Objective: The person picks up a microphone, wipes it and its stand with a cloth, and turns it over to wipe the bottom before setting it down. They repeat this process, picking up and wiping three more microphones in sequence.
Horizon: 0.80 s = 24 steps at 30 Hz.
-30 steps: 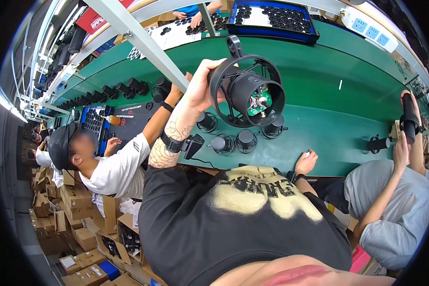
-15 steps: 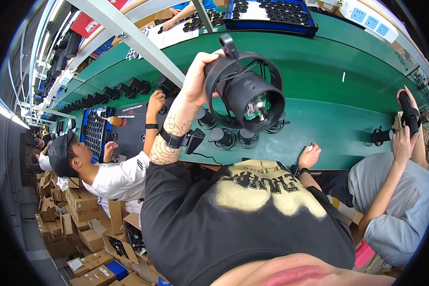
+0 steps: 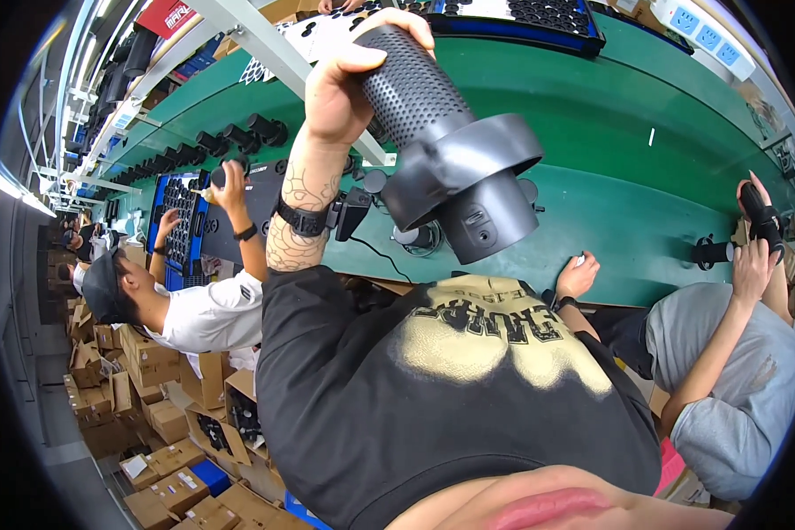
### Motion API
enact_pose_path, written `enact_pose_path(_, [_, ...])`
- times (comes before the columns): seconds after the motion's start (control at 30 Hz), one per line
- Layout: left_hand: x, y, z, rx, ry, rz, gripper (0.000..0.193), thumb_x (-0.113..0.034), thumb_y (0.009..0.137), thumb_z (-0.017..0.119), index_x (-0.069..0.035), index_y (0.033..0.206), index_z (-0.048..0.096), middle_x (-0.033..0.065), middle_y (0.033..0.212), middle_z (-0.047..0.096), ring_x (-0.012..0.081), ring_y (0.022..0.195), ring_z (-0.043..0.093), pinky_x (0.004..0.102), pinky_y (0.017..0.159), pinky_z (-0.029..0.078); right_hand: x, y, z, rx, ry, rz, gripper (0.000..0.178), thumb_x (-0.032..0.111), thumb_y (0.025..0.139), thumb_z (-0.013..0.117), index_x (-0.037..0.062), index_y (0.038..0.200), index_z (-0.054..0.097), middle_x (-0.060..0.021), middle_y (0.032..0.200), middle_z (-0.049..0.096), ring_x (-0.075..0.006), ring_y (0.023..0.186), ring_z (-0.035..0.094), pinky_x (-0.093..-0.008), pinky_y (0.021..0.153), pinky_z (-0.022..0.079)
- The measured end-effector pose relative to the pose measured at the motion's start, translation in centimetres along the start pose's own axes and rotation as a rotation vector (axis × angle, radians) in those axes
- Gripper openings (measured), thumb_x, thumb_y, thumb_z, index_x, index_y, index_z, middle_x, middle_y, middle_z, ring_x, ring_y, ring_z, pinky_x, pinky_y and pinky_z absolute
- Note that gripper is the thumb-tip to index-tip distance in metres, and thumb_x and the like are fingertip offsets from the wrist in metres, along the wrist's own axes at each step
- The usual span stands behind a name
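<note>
My left hand (image 3: 340, 88) is closed around the perforated grille of a black microphone (image 3: 420, 88), held tilted in the air above the bench. A wide black ring (image 3: 477, 163) surrounds its lower body, and the lower end (image 3: 488, 221) shows a small port and a round jack hole. My right hand (image 3: 578, 276) rests at the bench's near edge, fingers curled around a small white-tipped thing (image 3: 579, 261), mostly hidden. Behind the raised microphone, another black unit (image 3: 418, 238) stands on the bench, partly covered.
The green bench (image 3: 627, 203) spans the view under a white metal frame post (image 3: 256, 44). At left, a person in white (image 3: 208, 314) lifts a black part beside a blue tray. A person in grey (image 3: 724, 353) holds another black microphone (image 3: 760, 212). Cardboard boxes (image 3: 155, 353) crowd the floor.
My left hand has turned the microphone: its open end with a circuit board showed before, now the grille and port side do. The left co-worker's hand has moved left with a black part.
</note>
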<state>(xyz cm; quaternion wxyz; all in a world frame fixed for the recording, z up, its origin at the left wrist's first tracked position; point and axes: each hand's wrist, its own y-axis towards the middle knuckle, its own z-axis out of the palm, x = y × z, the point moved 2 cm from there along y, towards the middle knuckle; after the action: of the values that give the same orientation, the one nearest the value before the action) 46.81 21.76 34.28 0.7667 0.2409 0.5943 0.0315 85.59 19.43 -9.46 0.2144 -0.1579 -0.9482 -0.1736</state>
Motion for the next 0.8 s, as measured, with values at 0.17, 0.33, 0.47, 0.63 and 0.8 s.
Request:
enact_pose_path(0.17, [0.6, 1.0, -0.5, 0.115, -0.066, 0.134, 0.049, -0.034, 0.073, 0.051, 0.004, 0.103, 0.047, 0.0259, 0.090, 0.053, 0.0263, 0.076, 0.058, 0.0321, 0.065, 0.052, 0.3, 0.4, 0.3, -0.015, 0.014, -0.006, 0.028, 0.019, 0.083, 0.057, 0.0094, 0.109, 0.055, -0.0160, 0.104, 0.053, -0.0357, 0.095, 0.054, -0.0440, 0.082, 0.044])
enact_pose_path(0.33, [0.7, 0.9, -0.6, 0.098, -0.088, 0.132, 0.049, -0.035, 0.072, 0.051, 0.001, 0.105, 0.046, 0.0281, 0.092, 0.051, 0.0271, 0.076, 0.057, 0.0324, 0.062, 0.052, 0.3, 0.7, 0.9, -0.005, 0.008, 0.010, 0.029, 0.017, 0.080, 0.059, 0.0084, 0.108, 0.056, -0.0157, 0.103, 0.054, -0.0349, 0.096, 0.055, -0.0439, 0.081, 0.045])
enact_pose_path(0.47, [0.7, 0.6, 1.6, 0.134, -0.141, 0.154, 0.043, -0.034, 0.079, 0.052, -0.002, 0.107, 0.048, 0.0206, 0.091, 0.051, 0.0202, 0.067, 0.052, 0.0290, 0.052, 0.047, 0.8, 0.6, 0.3, -0.011, 0.009, 0.005, 0.027, 0.019, 0.083, 0.057, 0.0096, 0.108, 0.056, -0.0164, 0.104, 0.053, -0.0359, 0.095, 0.055, -0.0442, 0.081, 0.045])
enact_pose_path(0.63, [3.4, 0.1, 2.9, -0.236, -0.823, 0.023, 0.032, -0.028, 0.089, 0.049, -0.004, 0.112, 0.051, 0.0101, 0.088, 0.047, 0.0119, 0.055, 0.040, 0.0240, 0.045, 0.033, 0.6, 1.1, 0.8, 0.019, 0.020, 0.003, 0.027, 0.020, 0.084, 0.056, 0.0096, 0.109, 0.056, -0.0168, 0.104, 0.053, -0.0359, 0.094, 0.055, -0.0444, 0.080, 0.045])
enact_pose_path(0.8, [2.8, -0.8, 6.0, -0.110, -1.180, -0.164, 0.029, -0.025, 0.093, 0.046, -0.004, 0.112, 0.053, 0.0077, 0.088, 0.045, 0.0099, 0.051, 0.034, 0.0221, 0.046, 0.029, 0.6, 0.5, 0.3, 0.029, -0.013, 0.008, 0.028, 0.018, 0.083, 0.057, 0.0094, 0.109, 0.056, -0.0165, 0.102, 0.053, -0.0355, 0.093, 0.055, -0.0440, 0.079, 0.045])
